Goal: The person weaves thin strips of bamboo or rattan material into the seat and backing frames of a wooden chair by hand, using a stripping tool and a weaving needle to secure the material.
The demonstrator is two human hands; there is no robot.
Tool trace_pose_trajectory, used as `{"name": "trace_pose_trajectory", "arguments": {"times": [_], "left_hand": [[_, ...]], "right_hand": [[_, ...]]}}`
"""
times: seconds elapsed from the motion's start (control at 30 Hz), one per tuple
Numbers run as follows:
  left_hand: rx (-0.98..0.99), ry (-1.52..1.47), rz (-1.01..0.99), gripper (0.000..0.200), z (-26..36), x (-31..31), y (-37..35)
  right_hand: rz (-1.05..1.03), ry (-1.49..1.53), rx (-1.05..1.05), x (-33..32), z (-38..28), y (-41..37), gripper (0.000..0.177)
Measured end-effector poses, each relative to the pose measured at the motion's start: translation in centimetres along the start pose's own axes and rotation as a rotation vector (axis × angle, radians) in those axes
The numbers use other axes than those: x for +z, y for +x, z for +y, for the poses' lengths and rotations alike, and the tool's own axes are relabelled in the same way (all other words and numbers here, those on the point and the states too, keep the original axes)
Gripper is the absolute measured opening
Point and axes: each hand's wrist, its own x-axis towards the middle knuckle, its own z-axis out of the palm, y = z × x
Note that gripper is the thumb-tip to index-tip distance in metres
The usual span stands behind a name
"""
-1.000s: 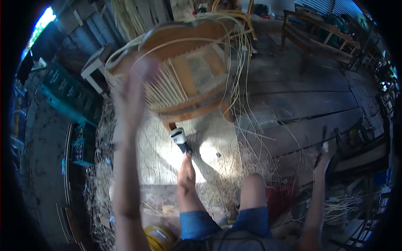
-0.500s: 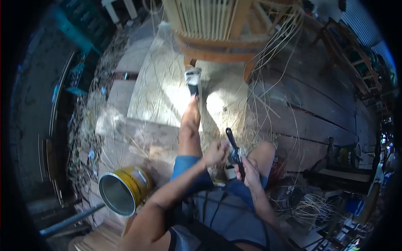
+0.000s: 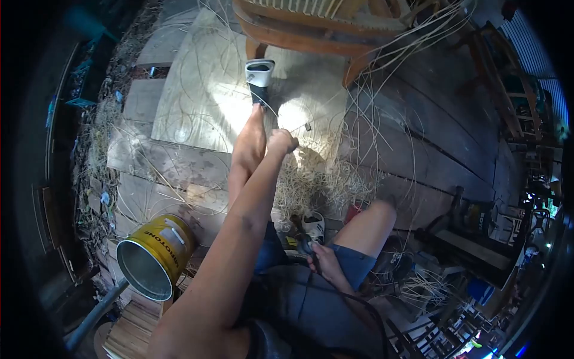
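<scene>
My left hand (image 3: 281, 142) reaches forward beside my outstretched leg, its fingers closed; what they hold is too small to make out. Near my lap, my right hand (image 3: 324, 261) is wrapped round a dark handled tool (image 3: 304, 240). Between the hands, a heap of thin pale shavings (image 3: 299, 186) lies on the floor. My extended foot wears a white and black sandal (image 3: 259, 75) and rests on a pale board (image 3: 197, 84).
A wooden chair (image 3: 299, 33) stands at the front, with long loose strands (image 3: 418, 45) hanging at its right. A yellow bucket (image 3: 158, 248) lies tilted at the lower left near a metal pipe (image 3: 98, 314). Coiled strands (image 3: 424, 288) lie at the lower right.
My left hand has moved forward, away from the tool. My right hand and the tool have moved down toward my lap. The view has shifted, and the chair appears higher.
</scene>
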Motion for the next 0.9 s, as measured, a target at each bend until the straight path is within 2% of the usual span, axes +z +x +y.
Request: {"name": "trace_pose_trajectory", "arguments": {"times": [0.07,0.13,0.17,0.2,0.27,0.3,0.33,0.37,0.4,0.43,0.47,0.5,0.53,0.57,0.6,0.63,0.67,0.73,0.77,0.83,0.9], "left_hand": [[-0.175,-0.134,0.329,0.073,1.4,0.0,-3.2],[-0.087,-0.147,0.416,0.081,-2.8,6.0,4.4],[-0.134,-0.416,0.319,0.077,-2.1,4.9,3.1],[-0.139,-0.408,0.310,0.077,-1.7,4.9,3.5],[0.059,-0.718,0.090,0.064,-1.4,5.9,4.3],[0.045,-0.590,-0.030,0.045,-1.5,7.0,5.8],[0.209,-0.461,-0.070,0.034,-0.7,7.0,5.2],[0.250,-0.231,-0.117,0.031,0.3,6.9,4.3],[0.294,-0.001,-0.147,0.029,3.1,4.3,0.9],[0.361,-0.073,-0.169,0.028,5.0,2.0,-2.1],[0.434,-0.136,-0.192,0.027,6.1,0.2,-5.4],[0.464,-0.451,-0.310,0.026,6.7,-1.0,-8.1],[0.531,-0.740,-0.417,0.025,8.0,-3.4,-10.0],[0.658,-0.796,-0.411,0.024,10.9,-7.7,-13.6],[0.779,-0.843,-0.428,0.023,14.1,-12.3,-17.8],[0.912,-0.843,-0.308,0.021,16.8,-16.5,-20.8],[1.026,-0.861,-0.198,0.020,19.0,-20.1,-23.9],[1.238,-0.996,-0.106,0.017,24.6,-27.5,-29.5],[1.498,-0.860,-0.100,0.017,27.4,-31.4,-30.7],[1.783,-0.818,0.022,0.018,33.8,-37.5,-33.3],[1.678,-1.001,0.132,0.020,39.9,-44.0,-32.2]], "right_hand": [[0.022,-0.212,-0.033,0.7,-0.8,0.0,0.034],[-0.014,-0.203,-0.007,0.2,-1.2,0.2,0.035],[-0.051,-0.258,-0.045,-0.4,-0.6,0.8,0.036],[-0.092,-0.316,-0.085,-0.9,-0.3,1.7,0.036],[-0.115,-0.296,-0.072,-1.4,0.7,2.9,0.036],[-0.139,-0.284,-0.081,-1.5,1.1,3.2,0.035],[-0.141,-0.269,-0.078,-1.5,1.2,3.4,0.035],[-0.162,-0.260,-0.159,-1.2,1.3,3.6,0.034],[-0.188,-0.258,-0.254,-0.9,0.9,4.1,0.033],[-0.204,-0.252,-0.274,-0.9,0.7,4.4,0.033],[-0.205,-0.219,-0.143,-1.0,1.2,4.0,0.031],[-0.207,-0.192,-0.044,-1.0,0.9,4.3,0.029],[-0.261,-0.135,-0.091,-0.7,0.2,3.9,0.025],[-0.241,-0.240,-0.071,-0.9,-0.1,4.2,0.023],[-0.289,-0.165,-0.256,-0.1,-0.5,3.9,0.025],[-0.216,-0.136,-0.042,0.0,-0.6,3.7,0.030],[-0.209,-0.112,-0.019,-0.1,0.1,3.9,0.031],[-0.197,-0.115,0.045,-0.2,-0.2,3.9,0.034],[-0.238,-0.084,0.045,-0.3,-0.1,4.1,0.030],[-0.302,-0.045,0.055,-0.6,0.5,4.7,0.026],[-0.330,-0.041,0.050,-0.6,0.2,5.3,0.027]]}}
